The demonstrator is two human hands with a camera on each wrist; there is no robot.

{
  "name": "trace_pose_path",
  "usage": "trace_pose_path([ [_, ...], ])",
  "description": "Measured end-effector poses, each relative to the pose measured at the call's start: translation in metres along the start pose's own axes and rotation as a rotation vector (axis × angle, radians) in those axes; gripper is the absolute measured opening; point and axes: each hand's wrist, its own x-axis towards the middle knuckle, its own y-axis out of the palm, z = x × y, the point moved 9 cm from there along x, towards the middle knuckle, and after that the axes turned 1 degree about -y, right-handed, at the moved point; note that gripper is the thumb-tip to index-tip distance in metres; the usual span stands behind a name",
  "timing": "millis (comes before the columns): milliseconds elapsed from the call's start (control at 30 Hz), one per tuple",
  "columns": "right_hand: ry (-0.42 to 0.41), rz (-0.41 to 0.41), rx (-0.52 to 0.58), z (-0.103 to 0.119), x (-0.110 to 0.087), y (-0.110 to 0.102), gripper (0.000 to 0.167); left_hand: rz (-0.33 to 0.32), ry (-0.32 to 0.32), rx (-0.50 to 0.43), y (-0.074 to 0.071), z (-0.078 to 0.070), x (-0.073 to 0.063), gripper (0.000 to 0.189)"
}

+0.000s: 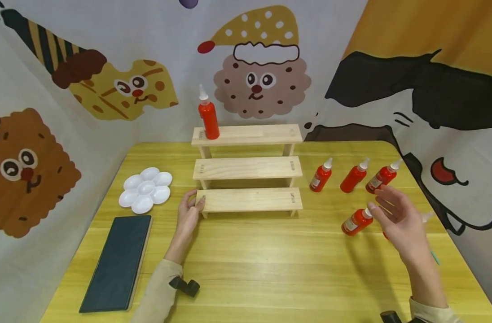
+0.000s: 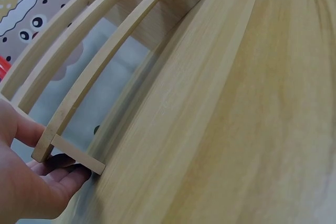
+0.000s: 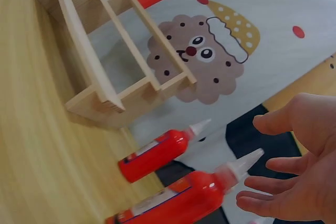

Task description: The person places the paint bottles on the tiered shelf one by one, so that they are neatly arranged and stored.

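A three-tier wooden stand (image 1: pixel 250 199) stands at the back of the table. My left hand (image 1: pixel 188 211) grips the left end of its lowest step, thumb on top and fingers underneath, as the left wrist view shows. One red squeeze bottle (image 1: pixel 209 120) with a white nozzle stands upright at the left of the top step. My right hand (image 1: pixel 403 224) is raised over the right side with its fingers apart and nothing in it. Near it is a red bottle (image 1: pixel 354 223); another is mostly hidden behind the hand. In the right wrist view a red bottle (image 3: pixel 184 200) is apart from the fingers.
Further red bottles (image 1: pixel 321 176) stand right of the stand. On the left lie a white flower-shaped palette (image 1: pixel 145 189) and a dark green hardcover book (image 1: pixel 116 264). A cartoon-printed cloth (image 1: pixel 157 27) hangs behind the table (image 1: pixel 246 269).
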Motion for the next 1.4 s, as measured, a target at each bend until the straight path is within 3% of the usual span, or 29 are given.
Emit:
trace_pose_path([
  [500,0.07,0.057,0.001,-0.036,-0.016,0.03,0.058,-0.019,0.016,-0.013,-0.001,0.001,0.001,0.047],
  [833,0.055,0.049,-0.004,-0.049,-0.023,0.035,0.053,-0.016,0.017,-0.003,0.001,0.0,0.001,0.048],
  [1400,-0.004,0.041,-0.067,-0.048,-0.022,0.039,0.047,-0.016,0.033,-0.005,0.0,-0.001,0.002,0.049],
])
